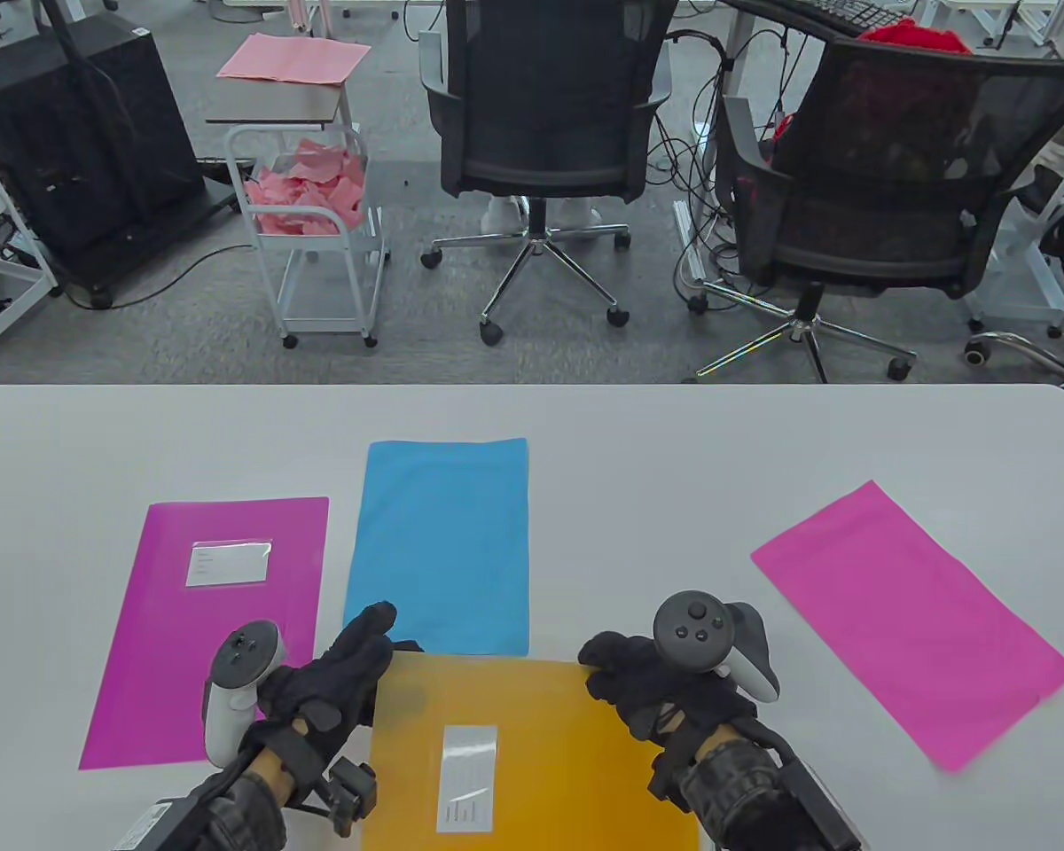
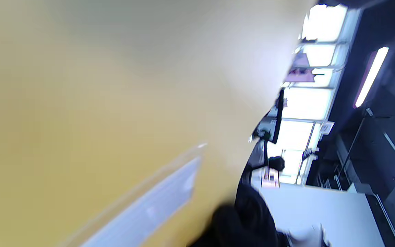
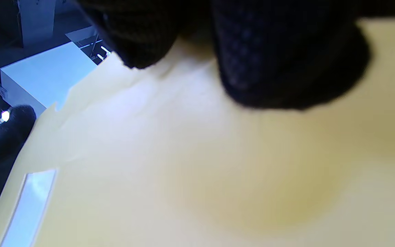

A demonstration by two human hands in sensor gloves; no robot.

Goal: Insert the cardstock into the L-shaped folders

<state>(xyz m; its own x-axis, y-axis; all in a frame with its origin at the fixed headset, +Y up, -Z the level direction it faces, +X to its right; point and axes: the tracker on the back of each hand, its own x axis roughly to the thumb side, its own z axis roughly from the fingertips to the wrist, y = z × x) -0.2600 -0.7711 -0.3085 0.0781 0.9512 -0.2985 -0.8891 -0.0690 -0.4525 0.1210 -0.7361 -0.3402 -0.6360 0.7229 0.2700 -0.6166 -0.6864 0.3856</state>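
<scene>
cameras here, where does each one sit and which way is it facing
Table view: above the near edge, looking down and out at the yellow folder, blue sheet, both hands.
Left wrist view: on the left wrist, tilted, close on the folder, dark glove at bottom.
Right wrist view: on the right wrist, right hand fingers on the folder.
All three share the folder's label pocket.

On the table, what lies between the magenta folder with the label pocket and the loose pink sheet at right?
In the table view, between the magenta label-pocket folder and the pink sheet lie the blue sheet, the yellow label-pocket folder and both gloved hands.
</scene>
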